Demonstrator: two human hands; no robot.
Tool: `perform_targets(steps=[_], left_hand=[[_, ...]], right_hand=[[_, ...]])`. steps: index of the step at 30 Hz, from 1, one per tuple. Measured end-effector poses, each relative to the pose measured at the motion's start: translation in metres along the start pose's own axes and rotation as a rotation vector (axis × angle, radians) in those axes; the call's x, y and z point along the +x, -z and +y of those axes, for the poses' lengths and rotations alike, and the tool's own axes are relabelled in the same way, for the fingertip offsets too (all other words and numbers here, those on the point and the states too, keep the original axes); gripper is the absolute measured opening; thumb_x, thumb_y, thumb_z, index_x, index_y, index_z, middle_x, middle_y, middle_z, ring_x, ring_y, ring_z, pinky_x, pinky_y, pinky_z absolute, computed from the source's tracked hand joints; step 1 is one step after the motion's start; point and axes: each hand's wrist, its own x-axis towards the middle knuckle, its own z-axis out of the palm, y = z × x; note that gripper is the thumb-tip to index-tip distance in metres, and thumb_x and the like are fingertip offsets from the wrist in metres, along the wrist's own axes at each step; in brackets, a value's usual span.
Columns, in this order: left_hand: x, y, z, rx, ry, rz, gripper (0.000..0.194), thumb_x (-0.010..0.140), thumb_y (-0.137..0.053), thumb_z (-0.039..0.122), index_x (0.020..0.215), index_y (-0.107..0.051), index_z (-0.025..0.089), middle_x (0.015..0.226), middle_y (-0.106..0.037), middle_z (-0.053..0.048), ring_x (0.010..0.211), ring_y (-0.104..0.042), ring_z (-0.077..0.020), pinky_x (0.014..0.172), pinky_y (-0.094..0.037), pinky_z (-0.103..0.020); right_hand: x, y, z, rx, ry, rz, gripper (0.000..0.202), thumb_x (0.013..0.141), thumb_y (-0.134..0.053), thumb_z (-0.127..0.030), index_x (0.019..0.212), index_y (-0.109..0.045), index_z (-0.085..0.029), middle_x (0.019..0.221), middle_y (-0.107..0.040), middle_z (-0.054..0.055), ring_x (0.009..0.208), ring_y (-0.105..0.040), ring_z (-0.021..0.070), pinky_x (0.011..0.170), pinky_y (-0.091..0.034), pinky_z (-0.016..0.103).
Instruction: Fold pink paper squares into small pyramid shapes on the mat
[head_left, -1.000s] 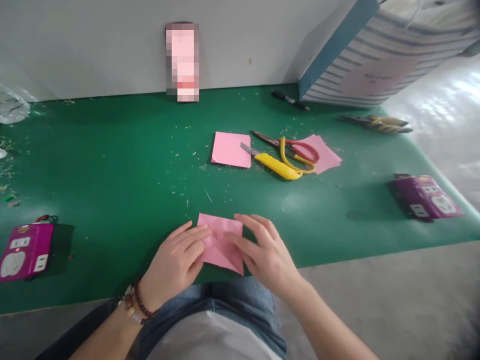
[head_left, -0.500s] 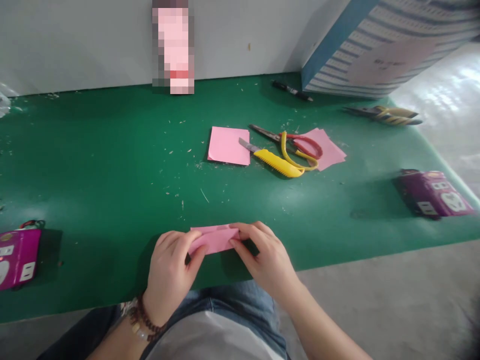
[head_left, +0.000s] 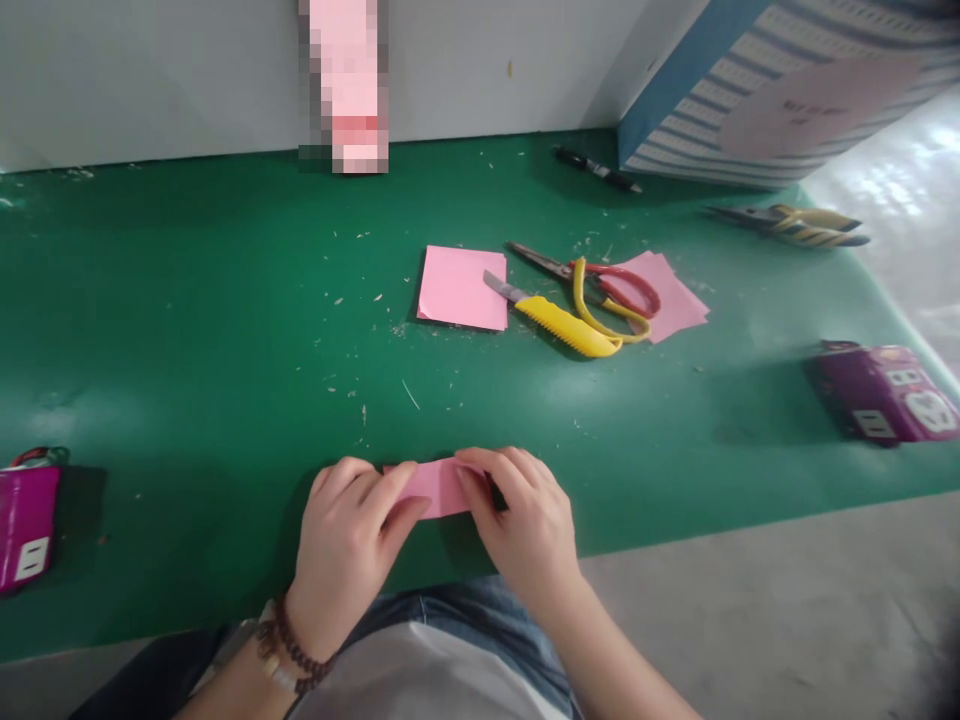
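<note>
A folded strip of pink paper (head_left: 441, 488) is held near the front edge of the green table. My left hand (head_left: 356, 525) pinches its left end between thumb and fingers. Its right end is gripped by my right hand (head_left: 521, 510), thumb below and fingers above. The fingertips cover both ends of the paper. Beyond my hands lies a stack of square pink paper sheets (head_left: 457, 290), with the blade of a yellow-handled knife (head_left: 570, 327) resting on its right edge. Scissors (head_left: 547, 262) with red and yellow handles lie beside it, partly over more pink sheets (head_left: 679, 300).
On the green table (head_left: 225, 330) are small scraps. Pliers (head_left: 795, 222) and a black pen (head_left: 598, 168) lie at the back right, by a striped box (head_left: 705, 140). Purple devices stand at the left (head_left: 26, 525) and right (head_left: 885, 392). A grey wall (head_left: 187, 80) closes the back.
Both hands have shifted their fingers on the pink paper; my right hand has moved a little inward along it. The paper now looks flatter and more closed. The camera view has shifted slightly.
</note>
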Motion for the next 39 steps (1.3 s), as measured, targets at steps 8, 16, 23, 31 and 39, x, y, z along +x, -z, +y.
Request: perform_targets(steps=[8, 16, 23, 31, 39], left_hand=[[-0.0044, 0.0013, 0.0001, -0.029, -0.017, -0.029, 0.014, 0.094, -0.059, 0.023, 0.104, -0.068, 0.022, 0.076, -0.063, -0.002, 0.083, -0.054, -0.0198, 0.073, -0.037, -0.034], [-0.0041, 0.0006, 0.0005, -0.019, -0.024, -0.025, 0.013, 0.092, -0.061, 0.020, 0.101, -0.070, 0.021, 0.075, -0.062, -0.002, 0.082, -0.053, -0.0199, 0.072, -0.036, -0.034], [-0.0039, -0.0002, 0.0006, -0.028, -0.001, -0.036, 0.014, 0.093, -0.060, 0.022, 0.102, -0.069, 0.021, 0.076, -0.062, -0.002, 0.083, -0.053, -0.0192, 0.072, -0.037, -0.035], [-0.0043, -0.0002, 0.0010, -0.022, 0.013, -0.045, 0.015, 0.093, -0.059, 0.023, 0.103, -0.070, 0.021, 0.075, -0.062, -0.002, 0.083, -0.054, -0.0196, 0.072, -0.038, -0.035], [-0.0027, -0.0010, -0.0003, -0.026, -0.009, -0.031, 0.015, 0.093, -0.059, 0.019, 0.103, -0.069, 0.018, 0.076, -0.062, -0.003, 0.082, -0.054, -0.0199, 0.072, -0.038, -0.035]], right_hand=[[-0.0020, -0.0009, 0.0015, -0.005, 0.022, -0.010, 0.016, 0.094, -0.054, -0.018, 0.093, -0.070, -0.022, 0.083, -0.070, 0.003, 0.073, -0.062, 0.0161, 0.069, -0.047, 0.032], [-0.0029, -0.0010, 0.0030, 0.012, 0.035, -0.006, 0.015, 0.092, -0.056, -0.016, 0.093, -0.071, -0.020, 0.083, -0.069, 0.004, 0.074, -0.060, 0.0161, 0.070, -0.046, 0.031], [-0.0021, -0.0021, 0.0028, -0.007, 0.037, -0.003, 0.016, 0.093, -0.055, -0.016, 0.093, -0.071, -0.020, 0.082, -0.069, 0.003, 0.073, -0.060, 0.0159, 0.069, -0.046, 0.031], [-0.0010, -0.0015, 0.0028, -0.029, 0.047, 0.000, 0.019, 0.093, -0.054, -0.016, 0.094, -0.072, -0.020, 0.082, -0.069, 0.004, 0.072, -0.061, 0.0163, 0.068, -0.047, 0.032], [-0.0014, -0.0026, 0.0025, -0.043, 0.038, 0.000, 0.020, 0.094, -0.052, -0.016, 0.095, -0.072, -0.021, 0.082, -0.069, 0.004, 0.073, -0.061, 0.0163, 0.068, -0.046, 0.032]])
